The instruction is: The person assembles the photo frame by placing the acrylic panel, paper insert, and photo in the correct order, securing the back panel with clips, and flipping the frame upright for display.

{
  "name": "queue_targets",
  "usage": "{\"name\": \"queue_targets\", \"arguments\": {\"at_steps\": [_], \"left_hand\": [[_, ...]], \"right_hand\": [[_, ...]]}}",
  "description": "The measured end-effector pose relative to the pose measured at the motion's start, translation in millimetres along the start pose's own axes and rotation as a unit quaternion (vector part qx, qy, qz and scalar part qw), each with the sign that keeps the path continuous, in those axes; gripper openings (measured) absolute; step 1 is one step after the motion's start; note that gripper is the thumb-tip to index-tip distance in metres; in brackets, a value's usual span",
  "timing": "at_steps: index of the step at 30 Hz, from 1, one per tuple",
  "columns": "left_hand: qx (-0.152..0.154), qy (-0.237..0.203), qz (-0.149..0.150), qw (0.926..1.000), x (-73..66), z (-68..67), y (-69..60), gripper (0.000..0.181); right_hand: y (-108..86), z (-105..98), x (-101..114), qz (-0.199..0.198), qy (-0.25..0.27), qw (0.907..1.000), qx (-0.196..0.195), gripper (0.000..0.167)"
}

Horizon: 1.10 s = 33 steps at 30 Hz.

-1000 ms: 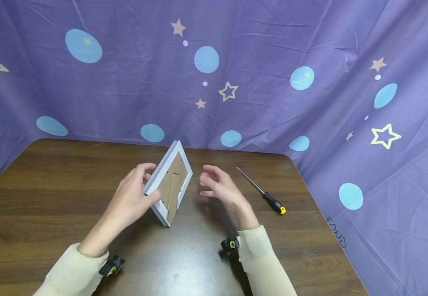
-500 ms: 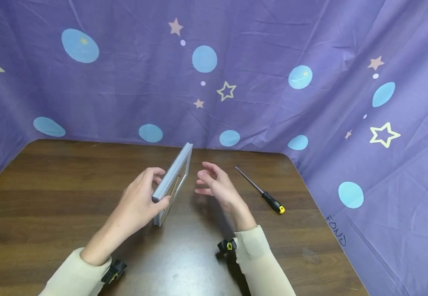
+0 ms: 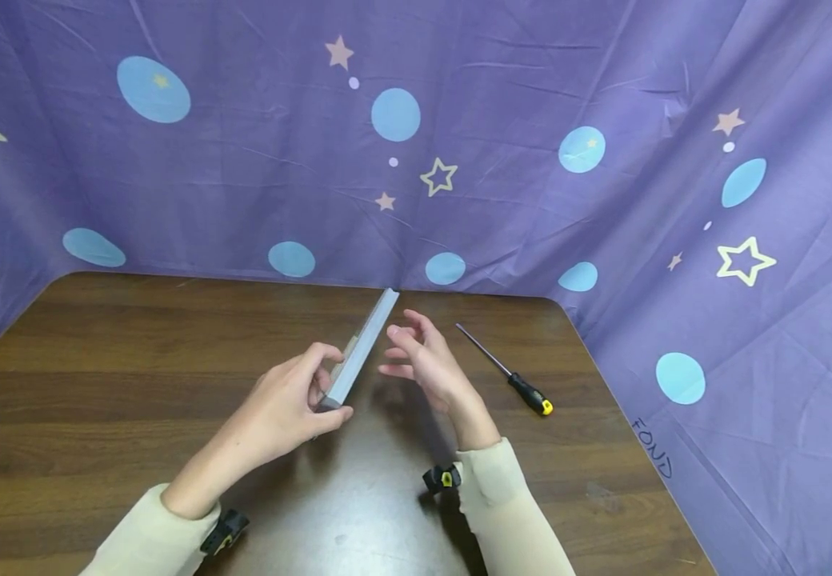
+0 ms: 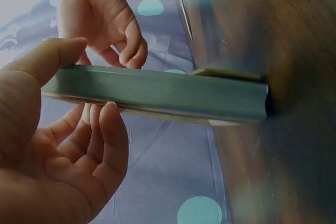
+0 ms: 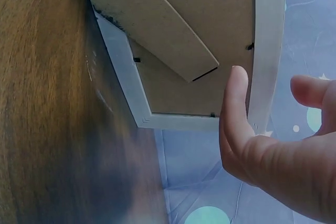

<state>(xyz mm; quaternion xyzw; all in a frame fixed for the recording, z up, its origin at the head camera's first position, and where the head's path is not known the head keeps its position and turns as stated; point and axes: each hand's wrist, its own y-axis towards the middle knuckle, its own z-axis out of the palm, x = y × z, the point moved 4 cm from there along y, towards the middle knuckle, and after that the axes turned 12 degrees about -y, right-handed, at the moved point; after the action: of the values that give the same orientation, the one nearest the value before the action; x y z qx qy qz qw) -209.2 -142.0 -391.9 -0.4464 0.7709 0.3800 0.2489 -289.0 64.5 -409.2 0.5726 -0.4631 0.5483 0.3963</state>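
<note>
My left hand [image 3: 282,408] holds a light grey picture frame [image 3: 366,348] by its near edge, thumb on one side and fingers on the other. From the head it appears almost edge-on, its top edge running away from me. In the left wrist view, the edge of the frame [image 4: 173,93] lies between thumb and fingers. The brown backing board [image 5: 199,19], with its fold-out stand leg [image 5: 163,30] and small black tabs, shows in the right wrist view. Just right of the frame hovers my right hand [image 3: 434,372], fingers loosely bent, holding nothing.
A screwdriver [image 3: 506,371] with a black and yellow handle lies on the brown wooden table [image 3: 135,384], right of the right hand. Behind and to the right, a purple curtain [image 3: 502,208] with stars and blue dots borders the table.
The left hand has moved a little right and turned the frame, so its brown back no longer faces the head camera and its edge shows instead. The right hand has hardly moved.
</note>
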Motion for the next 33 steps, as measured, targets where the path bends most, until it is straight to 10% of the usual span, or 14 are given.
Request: {"name": "queue_targets", "arguments": {"at_steps": [33], "left_hand": [[0.066,-0.02,-0.002,0.9976,-6.4,25.5,-6.7,0.045]], "right_hand": [[-0.7,-7,-8,0.049,-0.059,0.997,-0.007,0.07]]}}
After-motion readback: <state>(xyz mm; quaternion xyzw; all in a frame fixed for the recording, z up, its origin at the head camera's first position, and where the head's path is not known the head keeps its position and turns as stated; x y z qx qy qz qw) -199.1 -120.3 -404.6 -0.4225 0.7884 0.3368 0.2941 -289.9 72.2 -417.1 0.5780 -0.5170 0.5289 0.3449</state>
